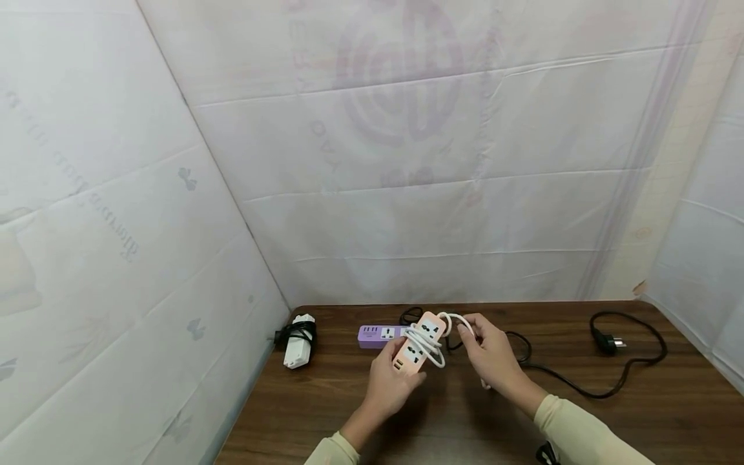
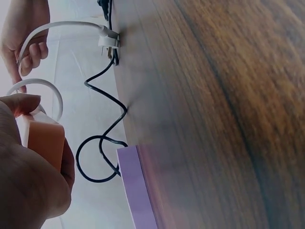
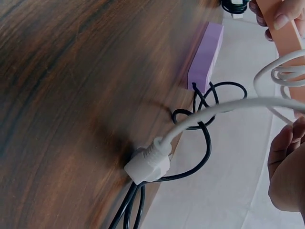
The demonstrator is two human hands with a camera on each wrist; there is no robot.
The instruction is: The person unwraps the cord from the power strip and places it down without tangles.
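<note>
- At the left edge of the table [image 1: 325,413] in the head view: white power strip [image 1: 299,349] bound with a black cord, lying flat, well apart from both hands.
- Just left of centre: purple power strip [image 1: 378,335] flat on the wood, behind the hands, with a black cable [image 1: 581,387] trailing right across the table to a black plug [image 1: 607,341] at the right of the frame.
- Centre, lifted above the table: orange power strip [image 1: 417,345], tilted with sockets facing up, several turns of white cord [image 1: 430,342] already wound around its middle.
- Left hand [image 1: 388,387], lower centre: fingers and thumb curled firmly round the lower end of the orange power strip. Best kept steady and tilted so each turn lands beside the last.
- Right hand [image 1: 494,355], right of centre: fingers pinching the white cord near the strip, a loose loop arching above the strip's upper end. Worth keeping light tension so turns sit snug, not crossing.
- Wrist views: white plug [image 3: 148,164] at the cord's free end resting on the table beside the black cable. Worth lifting it clear of that cable so the two do not tangle.
</note>
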